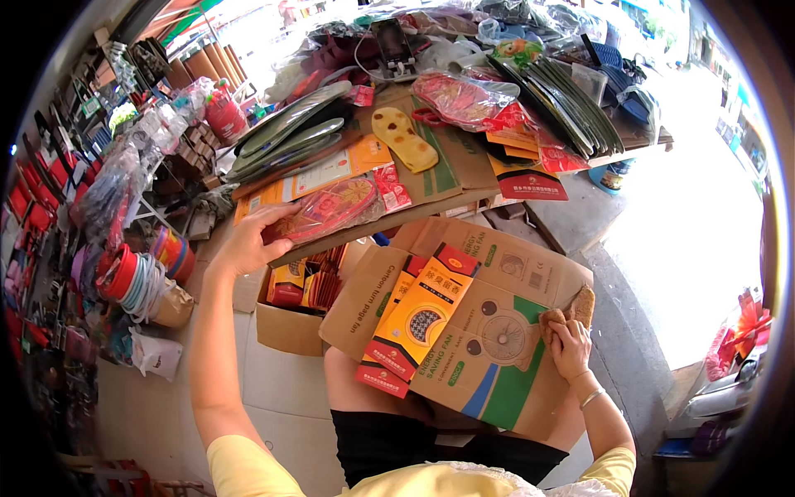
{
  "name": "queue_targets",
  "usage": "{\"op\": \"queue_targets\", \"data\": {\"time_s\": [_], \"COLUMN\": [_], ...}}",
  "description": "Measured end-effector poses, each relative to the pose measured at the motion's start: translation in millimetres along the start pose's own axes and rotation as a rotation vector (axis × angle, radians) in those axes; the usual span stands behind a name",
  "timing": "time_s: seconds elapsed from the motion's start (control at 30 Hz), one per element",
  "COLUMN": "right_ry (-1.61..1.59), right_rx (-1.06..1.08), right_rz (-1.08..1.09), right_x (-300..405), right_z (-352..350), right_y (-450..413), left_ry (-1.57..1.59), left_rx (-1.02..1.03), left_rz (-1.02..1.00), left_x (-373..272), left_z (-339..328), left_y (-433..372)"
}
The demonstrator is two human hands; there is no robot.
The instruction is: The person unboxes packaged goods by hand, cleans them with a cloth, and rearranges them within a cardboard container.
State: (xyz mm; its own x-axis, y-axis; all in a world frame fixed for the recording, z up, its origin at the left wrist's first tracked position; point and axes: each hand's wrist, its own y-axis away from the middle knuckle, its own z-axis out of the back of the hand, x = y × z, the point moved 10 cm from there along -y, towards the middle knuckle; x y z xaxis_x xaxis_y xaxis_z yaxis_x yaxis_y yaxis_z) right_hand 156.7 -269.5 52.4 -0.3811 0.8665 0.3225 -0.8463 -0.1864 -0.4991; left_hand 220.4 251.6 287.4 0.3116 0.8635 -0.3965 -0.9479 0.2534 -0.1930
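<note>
My left hand (251, 239) grips the near end of a clear-wrapped pair of red patterned insoles (332, 208) at the table's front edge, thumb low and fingers over the top. Down by my right knee, my right hand (570, 353) pinches a brown fuzzy piece of cloth (582, 305) against the flattened cardboard box (497, 348) on my lap. Two orange and red printed paper packets (425, 310) overlap on this cardboard. A yellow spotted insole (404, 138) lies on the table, with a small red packet (391, 186) beside the wrapped pair.
The table (447, 205) carries stacks of dark green insoles (559, 105), more wrapped red insoles (463, 99) and a phone on a stand (392, 46). Under it stands an open carton (292, 329) of packets. Buckets (118, 273) and hanging goods crowd the left.
</note>
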Motion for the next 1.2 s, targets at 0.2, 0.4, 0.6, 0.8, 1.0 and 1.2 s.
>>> {"op": "queue_targets", "data": {"time_s": [0.2, 0.4, 0.6, 0.8, 1.0, 1.2], "right_ry": [-0.015, -0.031, -0.048, -0.060, -0.057, -0.078], "right_rx": [-0.017, -0.021, -0.041, -0.060, -0.067, -0.106], "right_rz": [0.013, 0.013, 0.018, -0.005, -0.019, -0.027], "right_x": [0, 0, -2, -4, -8, -8], "right_z": [1, 5, 4, 5, 8, 10], "right_y": [-1, -2, 0, 2, 3, 4], "left_ry": [-0.231, -0.374, -0.570, -0.368, -0.285, -0.469], "left_rx": [-0.126, -0.280, -0.460, -0.491, -0.522, -0.597], "left_rz": [-0.084, -0.009, -0.179, -0.251, -0.523, -0.507], "left_x": [20, 2, -23, -73, -193, -232], "left_z": [9, 20, 31, 24, -28, -72], "left_y": [-16, -13, -11, -34, -116, -195]}}
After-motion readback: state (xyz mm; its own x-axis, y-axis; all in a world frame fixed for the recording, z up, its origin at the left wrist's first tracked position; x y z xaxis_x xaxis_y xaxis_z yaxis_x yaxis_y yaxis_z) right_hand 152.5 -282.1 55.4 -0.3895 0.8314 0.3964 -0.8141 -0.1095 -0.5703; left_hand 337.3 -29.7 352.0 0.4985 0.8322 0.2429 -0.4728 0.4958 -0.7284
